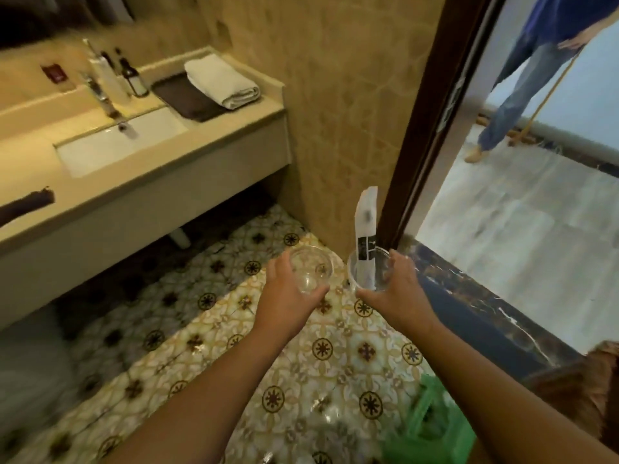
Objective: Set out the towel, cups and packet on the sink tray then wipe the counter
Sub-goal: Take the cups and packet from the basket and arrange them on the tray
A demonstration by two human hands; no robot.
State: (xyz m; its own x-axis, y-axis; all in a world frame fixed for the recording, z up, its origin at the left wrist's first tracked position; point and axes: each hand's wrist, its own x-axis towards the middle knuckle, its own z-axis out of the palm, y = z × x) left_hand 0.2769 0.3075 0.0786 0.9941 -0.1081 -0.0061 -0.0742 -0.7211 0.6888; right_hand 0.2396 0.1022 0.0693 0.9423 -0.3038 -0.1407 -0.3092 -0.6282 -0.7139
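Observation:
My left hand [284, 296] grips a clear glass cup [311, 269], held out over the patterned floor. A second clear cup [368, 272] is in my right hand [398, 289], and a tall white packet [365, 222] with a dark label stands upright inside it. At the far right end of the beige counter [187, 155], a folded white towel [221, 80] lies on the dark brown tray [182, 95]. Both cups are well away from the counter, near the door frame.
A white sink basin [114, 145] with a chrome tap [100, 92] sits in the counter, with bottles [134, 77] behind it. A dark door frame [422, 128] stands to the right; a person in jeans [522, 95] is beyond it. A green bag [432, 426] lies on the floor.

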